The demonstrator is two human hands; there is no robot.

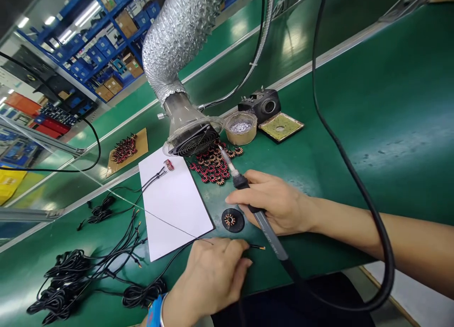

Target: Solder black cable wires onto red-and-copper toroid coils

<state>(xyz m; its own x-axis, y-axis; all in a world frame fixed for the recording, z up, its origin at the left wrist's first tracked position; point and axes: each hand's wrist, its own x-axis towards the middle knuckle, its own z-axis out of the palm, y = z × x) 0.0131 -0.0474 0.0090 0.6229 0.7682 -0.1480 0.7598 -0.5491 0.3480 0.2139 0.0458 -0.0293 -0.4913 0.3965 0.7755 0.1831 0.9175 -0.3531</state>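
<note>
Right hand wraps the grey-handled soldering iron, left hand pinches a thin black bare-tipped wire just beside the small copper-wound ring coil on the green bench — not yet joined, I judge — with many red coils heaped behind.

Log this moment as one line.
right hand: grips soldering iron | left hand: holds wire end on table | coil: on black disc, between hands

Green bench; blue storage racks w/ boxes behind; ceiling strip lights.
</note>
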